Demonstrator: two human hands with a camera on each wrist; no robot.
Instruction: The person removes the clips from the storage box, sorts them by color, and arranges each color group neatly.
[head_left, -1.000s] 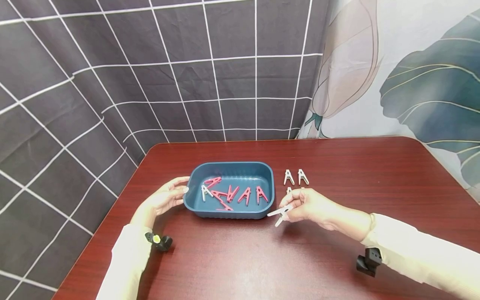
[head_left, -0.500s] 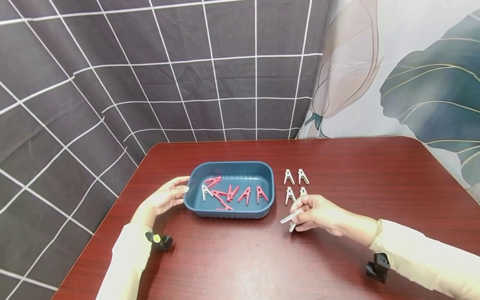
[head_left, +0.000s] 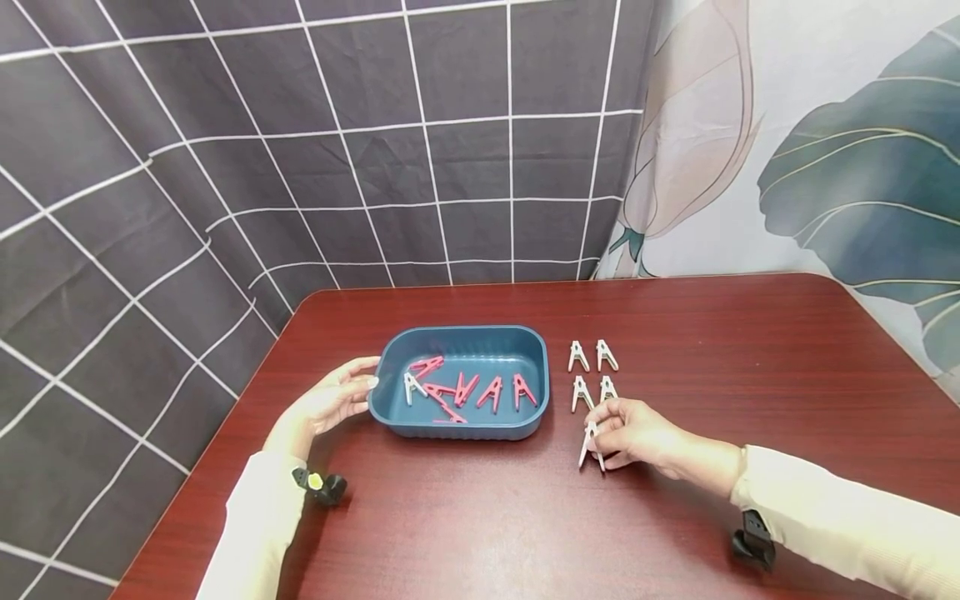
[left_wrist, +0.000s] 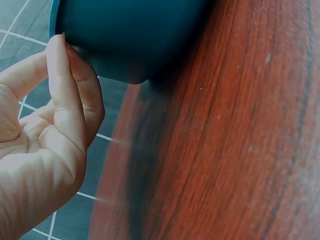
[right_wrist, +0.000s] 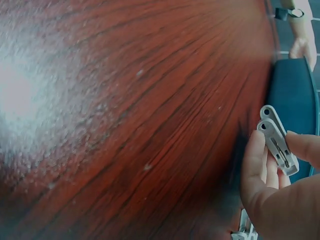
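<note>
My left hand (head_left: 333, 398) holds the rim of a blue plastic tub (head_left: 465, 432) at its left end. In the left wrist view the fingers (left_wrist: 65, 85) meet at the tub's (left_wrist: 120, 40) edge. Inside the tub lie several red clothespins (head_left: 522, 388) and one white clothespin (head_left: 410, 387). My right hand (head_left: 637, 433) pinches another white clothespin (head_left: 590, 446) between thumb and fingers, low over the table, right of the tub. Its legs point toward the near edge. In the right wrist view this clothespin (right_wrist: 277, 142) shows its side and spring.
Beyond the right hand, white clothespins stand in two rows of two: the far row has a left one (head_left: 577, 356) and a right one (head_left: 606, 354), the near row a left one (head_left: 581, 393). The reddish-brown table (head_left: 450, 517) meets a grey checked curtain (head_left: 465, 167) behind.
The right hand has moved right and slightly nearer from the tub's corner, and its white clothespin has turned from pointing left to pointing toward the near edge. The left hand stays put.
</note>
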